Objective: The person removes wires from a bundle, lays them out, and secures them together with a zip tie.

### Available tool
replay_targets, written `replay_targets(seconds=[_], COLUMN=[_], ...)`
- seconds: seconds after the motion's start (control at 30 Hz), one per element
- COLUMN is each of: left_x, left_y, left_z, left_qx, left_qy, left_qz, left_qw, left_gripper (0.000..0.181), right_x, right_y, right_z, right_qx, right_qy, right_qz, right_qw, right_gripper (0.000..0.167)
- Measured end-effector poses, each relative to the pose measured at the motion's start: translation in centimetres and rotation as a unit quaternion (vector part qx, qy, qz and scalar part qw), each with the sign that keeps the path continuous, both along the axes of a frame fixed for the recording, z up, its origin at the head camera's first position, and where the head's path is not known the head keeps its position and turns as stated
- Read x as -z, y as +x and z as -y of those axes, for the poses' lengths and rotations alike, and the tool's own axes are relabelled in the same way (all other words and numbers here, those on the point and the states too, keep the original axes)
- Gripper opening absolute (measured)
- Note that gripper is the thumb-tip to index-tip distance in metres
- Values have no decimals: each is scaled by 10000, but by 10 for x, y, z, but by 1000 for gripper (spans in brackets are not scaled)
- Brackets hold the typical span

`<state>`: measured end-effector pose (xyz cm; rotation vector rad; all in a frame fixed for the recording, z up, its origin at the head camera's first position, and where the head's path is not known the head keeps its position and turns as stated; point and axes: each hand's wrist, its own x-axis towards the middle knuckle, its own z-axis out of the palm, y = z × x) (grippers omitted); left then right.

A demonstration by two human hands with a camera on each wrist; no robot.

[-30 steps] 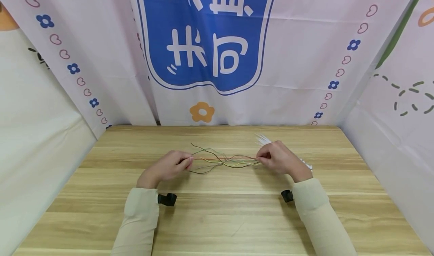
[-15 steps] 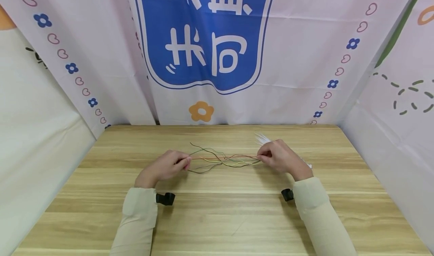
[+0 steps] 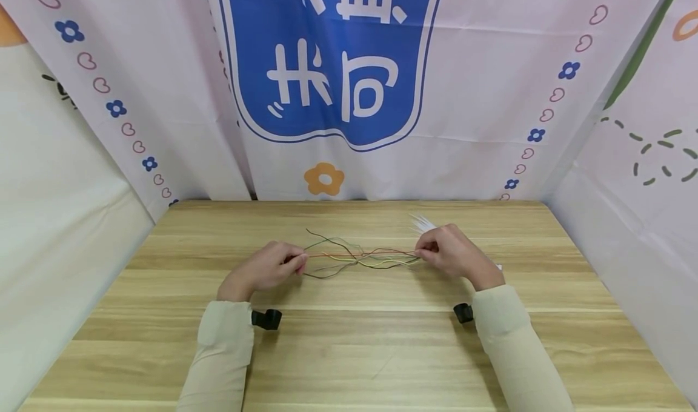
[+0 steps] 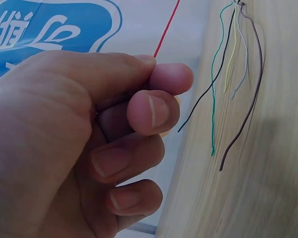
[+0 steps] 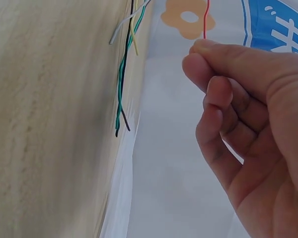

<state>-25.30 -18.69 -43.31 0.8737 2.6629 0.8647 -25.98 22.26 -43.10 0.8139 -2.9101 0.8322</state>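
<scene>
A thin red wire (image 4: 167,28) stretches nearly straight between my two hands. My left hand (image 3: 264,269) pinches its left end between thumb and index finger, the other fingers curled loosely. At the right end, the thumb and index finger of my right hand (image 3: 448,253) pinch the same wire. Beneath and around it lies a loose bunch of other wires: green (image 4: 213,99), black (image 4: 204,93), yellow (image 4: 229,67), grey (image 4: 246,49) and brown (image 4: 261,64). They cross near the middle, and their ends fan out, untouched by either hand.
White thin strips (image 3: 422,223), perhaps cable ties, lie behind and partly under my right hand. The wooden table (image 3: 354,351) ends at a printed cloth backdrop (image 3: 474,157). Black wrist camera mounts (image 3: 268,319) stick out inward from both sleeves.
My right hand has shifted very slightly to the right. Both hands keep their pinch on the red wire, and the other wires look the same.
</scene>
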Motion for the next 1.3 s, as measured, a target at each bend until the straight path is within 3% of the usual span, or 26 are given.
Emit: replay_targets(seconds=[0.23, 0.97, 1.3], left_x=[1, 10, 13], left_y=[0, -1, -1], left_z=[0, -2, -5], left_qx=[-4, -355, -486], left_qy=[-122, -419, -732], left_qz=[-59, 232, 17], left_qw=[9999, 9982, 9961], left_gripper=[36, 39, 44], right_x=[4, 10, 10], right_y=[-2, -3, -2], right_z=[-1, 0, 5], right_qx=[29, 164, 290], right_qy=[24, 230, 373], right_qz=[120, 275, 367], right_qw=[9999, 9992, 9982], right_gripper=[8, 9, 9])
